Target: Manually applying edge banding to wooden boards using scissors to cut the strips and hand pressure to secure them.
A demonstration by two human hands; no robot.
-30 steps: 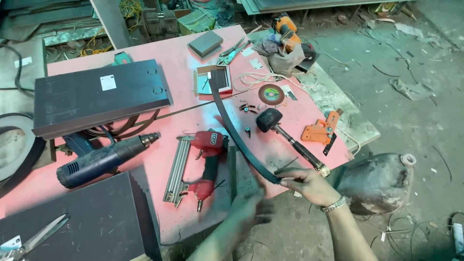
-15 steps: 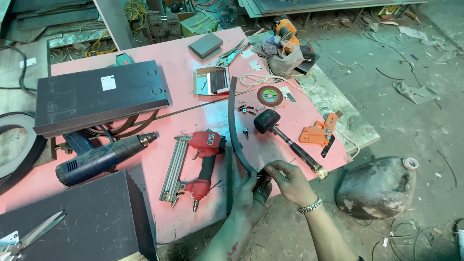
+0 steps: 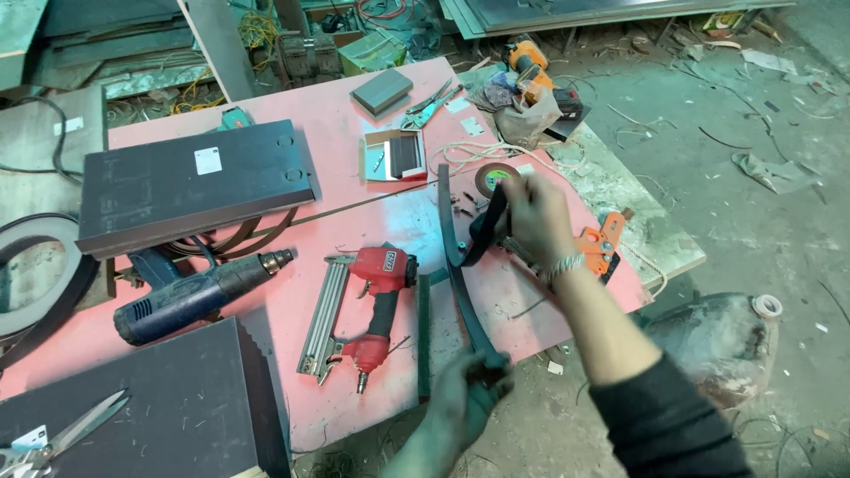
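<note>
Cluttered workshop ground surrounds a pink table; from its left come a dark panel, a blue heat gun and a red nailer. Right of the nailer, the left hand is closed on the near end of a dark strip, whose long axis runs away across the table. Farther right and higher, the right hand pinches the strip's folded-back far part, with an orange tool just beside its wrist.
</note>
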